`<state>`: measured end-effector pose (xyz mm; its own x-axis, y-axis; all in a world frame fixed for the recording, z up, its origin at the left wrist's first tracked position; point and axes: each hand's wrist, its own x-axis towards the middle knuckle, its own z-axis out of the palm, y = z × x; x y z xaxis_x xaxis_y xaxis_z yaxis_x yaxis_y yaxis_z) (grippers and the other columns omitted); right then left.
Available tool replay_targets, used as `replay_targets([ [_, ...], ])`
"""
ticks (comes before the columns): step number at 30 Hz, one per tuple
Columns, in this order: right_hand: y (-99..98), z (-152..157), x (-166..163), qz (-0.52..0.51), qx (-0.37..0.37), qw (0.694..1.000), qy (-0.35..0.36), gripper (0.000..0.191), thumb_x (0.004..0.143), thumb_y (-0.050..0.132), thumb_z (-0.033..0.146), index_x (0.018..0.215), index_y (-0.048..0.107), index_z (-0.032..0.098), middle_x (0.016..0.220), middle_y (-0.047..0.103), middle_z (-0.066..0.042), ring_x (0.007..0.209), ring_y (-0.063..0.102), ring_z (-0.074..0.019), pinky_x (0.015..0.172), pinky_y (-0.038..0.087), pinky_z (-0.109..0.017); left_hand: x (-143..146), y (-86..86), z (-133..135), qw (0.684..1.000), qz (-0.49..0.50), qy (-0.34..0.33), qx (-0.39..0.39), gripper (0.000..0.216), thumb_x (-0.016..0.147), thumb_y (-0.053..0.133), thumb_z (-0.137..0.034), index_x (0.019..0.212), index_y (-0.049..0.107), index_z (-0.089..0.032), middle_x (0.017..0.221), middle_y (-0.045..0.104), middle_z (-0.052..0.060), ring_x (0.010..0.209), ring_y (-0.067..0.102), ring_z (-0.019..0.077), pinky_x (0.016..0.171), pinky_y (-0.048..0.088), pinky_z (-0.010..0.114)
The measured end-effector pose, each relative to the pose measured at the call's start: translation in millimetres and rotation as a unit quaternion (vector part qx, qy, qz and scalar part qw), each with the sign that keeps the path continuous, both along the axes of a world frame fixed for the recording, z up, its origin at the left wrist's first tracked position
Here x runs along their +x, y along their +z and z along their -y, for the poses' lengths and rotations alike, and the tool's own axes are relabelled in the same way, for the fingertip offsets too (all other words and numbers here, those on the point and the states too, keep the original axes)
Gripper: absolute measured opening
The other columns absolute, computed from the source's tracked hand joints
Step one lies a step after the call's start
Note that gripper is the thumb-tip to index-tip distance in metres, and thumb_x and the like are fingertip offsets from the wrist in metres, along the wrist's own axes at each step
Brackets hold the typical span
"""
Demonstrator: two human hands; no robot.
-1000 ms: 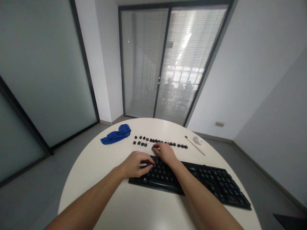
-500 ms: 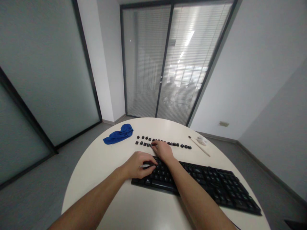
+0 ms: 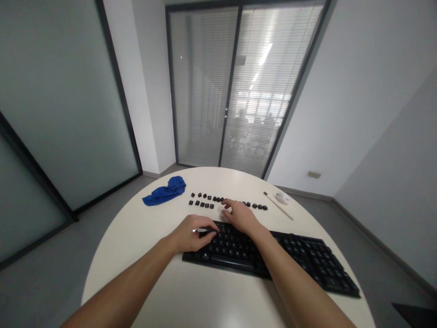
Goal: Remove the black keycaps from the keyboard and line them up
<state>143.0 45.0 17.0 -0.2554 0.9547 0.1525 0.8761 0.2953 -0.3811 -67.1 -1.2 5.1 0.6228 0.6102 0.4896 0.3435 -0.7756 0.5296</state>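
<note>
A black keyboard lies slanted across the front of the table. At its left end, my left hand rests with thumb and fingers closed on a thin silver metal tool; the tool's working end is hidden. Beyond the keyboard, loose black keycaps lie in two rows. My right hand hovers over the keyboard's back edge, its thumb and index finger apart and nothing seen between them. It covers part of the keycap rows.
All of this is on a round white table. A crumpled blue cloth lies at the back left. A thin brush and a small clear plastic bag are at the back right.
My right hand has drawn back to the right from the front keycap row, its fingers parting and leaving the row's left keycaps in sight. My left hand keeps the metal tool. The view has shifted slightly.
</note>
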Motion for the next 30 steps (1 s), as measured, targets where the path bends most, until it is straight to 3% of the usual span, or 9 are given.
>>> replay_targets([
  [3, 7.7, 19.0, 23.2, -0.007, -0.020, 0.999, 0.029, 0.028, 0.089, 0.054, 0.032, 0.111, 0.067, 0.021, 0.102, 0.073, -0.007, 0.091, 0.066, -0.0219, 0.081, 0.048, -0.032, 2.0, 0.7, -0.4, 1.000, -0.013, 0.027, -0.008, 0.018, 0.090, 0.055, -0.025, 0.096, 0.071, -0.022, 0.093, 0.074, 0.002, 0.086, 0.068, 0.0177, 0.082, 0.051, 0.029],
  [7, 7.4, 44.7, 44.8, -0.051, -0.034, 0.987, 0.149, 0.033, 0.087, 0.058, 0.041, 0.114, 0.067, 0.024, 0.112, 0.070, -0.006, 0.104, 0.062, -0.0240, 0.094, 0.045, -0.036, 5.2, -1.3, -4.5, 0.998, -0.026, 0.052, -0.024, 0.018, 0.093, 0.054, -0.028, 0.097, 0.070, -0.022, 0.096, 0.074, 0.001, 0.088, 0.068, 0.0176, 0.084, 0.051, 0.028],
  [10, 0.7, 55.8, 47.9, -0.082, -0.041, 0.976, 0.197, 0.043, 0.084, 0.063, 0.043, 0.122, 0.062, 0.023, 0.122, 0.064, -0.007, 0.113, 0.058, -0.0243, 0.101, 0.043, -0.038, 7.0, -4.9, -8.6, 0.998, -0.032, 0.052, -0.028, 0.019, 0.094, 0.052, -0.028, 0.098, 0.069, -0.021, 0.099, 0.073, 0.001, 0.091, 0.067, 0.0173, 0.086, 0.050, 0.028],
  [14, -6.4, 59.2, 43.1, -0.085, -0.029, 0.973, 0.214, 0.047, 0.085, 0.063, 0.039, 0.127, 0.058, 0.021, 0.129, 0.060, -0.009, 0.118, 0.055, -0.0246, 0.106, 0.039, -0.041, 8.4, -9.2, -11.1, 0.996, -0.049, 0.071, -0.019, 0.020, 0.095, 0.051, -0.029, 0.098, 0.069, -0.021, 0.100, 0.072, 0.000, 0.093, 0.067, 0.0175, 0.087, 0.048, 0.028],
  [20, -8.4, 61.3, 38.7, -0.072, -0.010, 0.971, 0.229, 0.046, 0.086, 0.062, 0.039, 0.129, 0.056, 0.022, 0.133, 0.058, -0.010, 0.122, 0.052, -0.0256, 0.108, 0.038, -0.043, 11.8, -6.9, -8.7, 0.986, -0.061, 0.152, -0.038, 0.024, 0.095, 0.049, -0.034, 0.094, 0.069, -0.020, 0.093, 0.071, 0.003, 0.088, 0.065, 0.0199, 0.082, 0.048, 0.029],
  [30, -9.5, 64.0, 37.0, -0.076, -0.005, 0.969, 0.235, 0.046, 0.087, 0.062, 0.038, 0.130, 0.056, 0.023, 0.133, 0.057, -0.009, 0.122, 0.052, -0.0257, 0.107, 0.039, -0.043, 13.3, -4.5, -11.2, 0.981, -0.004, 0.143, -0.129, 0.026, 0.095, 0.045, -0.032, 0.083, 0.064, -0.019, 0.082, 0.069, 0.002, 0.080, 0.064, 0.0194, 0.076, 0.046, 0.029],
])
